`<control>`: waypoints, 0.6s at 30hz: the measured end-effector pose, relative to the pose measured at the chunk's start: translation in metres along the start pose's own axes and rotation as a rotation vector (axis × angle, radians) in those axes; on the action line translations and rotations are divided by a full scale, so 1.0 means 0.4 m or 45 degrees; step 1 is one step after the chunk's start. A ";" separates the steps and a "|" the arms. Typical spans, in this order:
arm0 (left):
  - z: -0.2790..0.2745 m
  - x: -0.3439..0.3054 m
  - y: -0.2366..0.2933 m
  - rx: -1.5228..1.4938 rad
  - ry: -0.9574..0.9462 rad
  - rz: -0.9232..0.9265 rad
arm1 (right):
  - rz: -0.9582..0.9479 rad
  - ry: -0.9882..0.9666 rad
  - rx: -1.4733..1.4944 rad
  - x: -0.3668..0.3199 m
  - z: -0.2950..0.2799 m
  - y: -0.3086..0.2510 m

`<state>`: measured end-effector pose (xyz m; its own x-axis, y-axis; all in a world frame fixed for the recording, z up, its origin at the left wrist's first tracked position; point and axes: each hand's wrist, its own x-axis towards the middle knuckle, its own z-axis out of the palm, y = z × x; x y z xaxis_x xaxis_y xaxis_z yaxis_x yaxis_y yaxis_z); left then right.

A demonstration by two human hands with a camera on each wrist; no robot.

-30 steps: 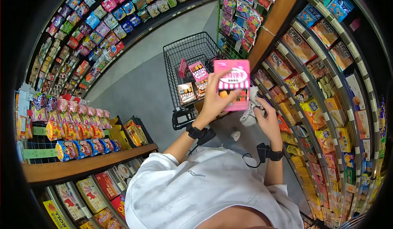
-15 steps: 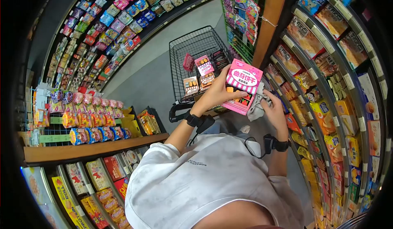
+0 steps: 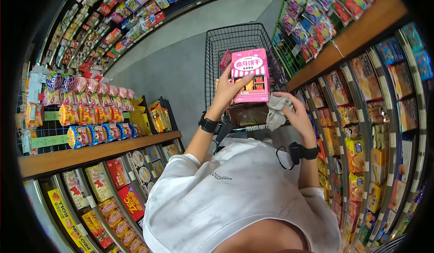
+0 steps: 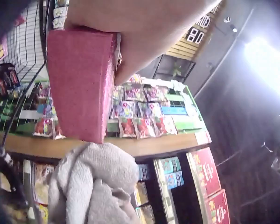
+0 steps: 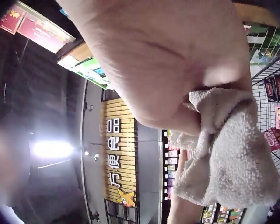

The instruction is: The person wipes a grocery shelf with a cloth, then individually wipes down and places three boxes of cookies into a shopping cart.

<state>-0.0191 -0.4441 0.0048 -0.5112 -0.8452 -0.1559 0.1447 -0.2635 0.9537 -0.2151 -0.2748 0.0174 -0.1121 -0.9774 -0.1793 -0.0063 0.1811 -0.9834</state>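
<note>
In the head view the left hand [image 3: 227, 90] grips a pink cookie box [image 3: 250, 63] by its left side, the thumb lying across the front. The box is over the black wire cart [image 3: 214, 49]. The left wrist view shows the pink side of the box [image 4: 79, 84] below that hand [image 4: 130, 28]. Right of the box, the right hand [image 3: 299, 116] pinches a crumpled grey cloth [image 3: 276, 110]. The cloth [image 5: 238, 149] hangs from the right hand [image 5: 177, 70] in the right wrist view.
Snack shelves [image 3: 370, 162] line the right side, and bagged candy [image 3: 316, 13] hangs at the upper right. A wooden ledge [image 3: 104, 149] with a wire rack of small bags stands left. Grey floor [image 3: 158, 67] lies between the cart and the far shelves.
The pink box has moved up and left, now over the cart, with its printed face turned differently. The right hand and cloth are now slightly apart from the box's lower right side. The head view has shifted.
</note>
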 end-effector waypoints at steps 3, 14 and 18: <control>-0.071 0.028 -0.055 -0.107 0.033 -0.064 | -0.016 0.013 0.127 0.099 0.034 0.005; -0.189 0.108 -0.065 -0.001 -0.390 -0.209 | -0.122 0.197 -0.370 0.312 0.184 0.010; -0.245 0.144 -0.077 0.095 -0.589 -0.285 | -0.118 0.280 -0.371 0.363 0.191 0.042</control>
<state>0.0301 -0.5303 -0.0586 -0.8462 -0.4737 -0.2441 -0.0630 -0.3660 0.9285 -0.1556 -0.4219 -0.0271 -0.3085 -0.9500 -0.0488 -0.3055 0.1476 -0.9407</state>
